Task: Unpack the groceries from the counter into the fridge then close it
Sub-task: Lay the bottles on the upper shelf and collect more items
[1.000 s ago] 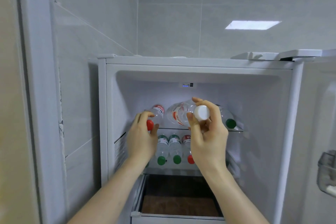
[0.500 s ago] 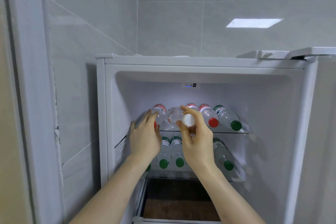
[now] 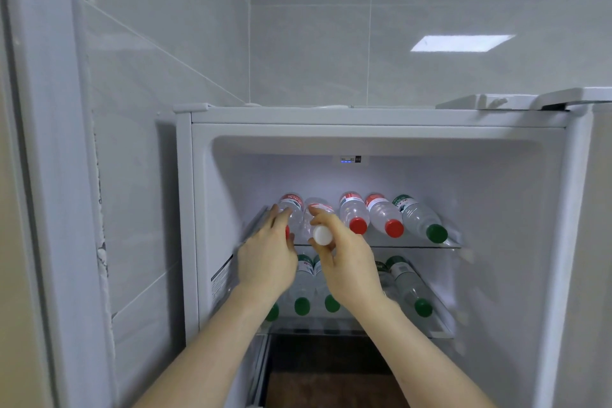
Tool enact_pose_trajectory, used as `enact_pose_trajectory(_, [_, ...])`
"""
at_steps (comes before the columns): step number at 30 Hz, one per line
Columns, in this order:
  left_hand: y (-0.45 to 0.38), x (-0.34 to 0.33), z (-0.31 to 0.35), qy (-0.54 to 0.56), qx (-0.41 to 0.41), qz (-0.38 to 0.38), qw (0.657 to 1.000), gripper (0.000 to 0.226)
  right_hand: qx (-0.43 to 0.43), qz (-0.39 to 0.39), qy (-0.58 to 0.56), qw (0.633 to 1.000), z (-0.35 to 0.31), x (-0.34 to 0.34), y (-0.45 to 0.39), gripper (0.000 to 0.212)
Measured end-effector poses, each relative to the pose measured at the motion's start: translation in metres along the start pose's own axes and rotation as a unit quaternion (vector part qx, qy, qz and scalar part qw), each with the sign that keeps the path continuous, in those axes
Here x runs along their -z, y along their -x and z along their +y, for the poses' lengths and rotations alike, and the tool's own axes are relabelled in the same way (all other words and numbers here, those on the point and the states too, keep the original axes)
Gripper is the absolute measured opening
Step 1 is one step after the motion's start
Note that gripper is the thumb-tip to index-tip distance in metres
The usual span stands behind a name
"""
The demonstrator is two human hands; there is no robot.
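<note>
Since the earlier frame the white-capped bottle (image 3: 317, 222) has gone farther onto the upper shelf (image 3: 414, 244). The right hand (image 3: 347, 262) fingers curl round its neck; the left hand (image 3: 266, 258) seems to lie flat against the neighbouring red-capped bottle (image 3: 291, 209). To the right lie further bottles.

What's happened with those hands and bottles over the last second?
The right hand has carried the white-capped bottle from in front of the shelf down into the gap on the top shelf, its grip unchanged. The left hand went from pinching the leftmost red-capped bottle at its cap to resting against it. The other bottles lie as they were.
</note>
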State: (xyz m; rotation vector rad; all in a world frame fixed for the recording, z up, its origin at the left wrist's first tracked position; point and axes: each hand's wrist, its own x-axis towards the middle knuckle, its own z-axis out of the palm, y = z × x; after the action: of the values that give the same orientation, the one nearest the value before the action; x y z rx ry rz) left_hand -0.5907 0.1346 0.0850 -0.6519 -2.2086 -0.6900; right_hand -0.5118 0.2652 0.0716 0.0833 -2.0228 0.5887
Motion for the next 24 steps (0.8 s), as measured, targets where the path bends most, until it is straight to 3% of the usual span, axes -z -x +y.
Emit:
enact_pose_trajectory(7, [-0.01, -0.002, 0.0, -0.038, -0.028, -0.018, 0.999, 0.053, -0.033, -0.027, 0.059, 0.997, 0.013, -0.015, -0.013, 0.051])
enact_pose_trajectory(17, [-0.024, -0.01, 0.002, -0.06, -0.032, -0.067, 0.995, 0.053, -0.048, -0.138, 0.104, 0.984, 0.016, -0.017, -0.037, 0.048])
enact_pose_trajectory(24, [-0.029, -0.008, 0.001, -0.081, -0.031, -0.093, 0.992, 0.058, -0.065, -0.171, 0.106, 0.977, 0.013, -0.016, -0.04, 0.064])
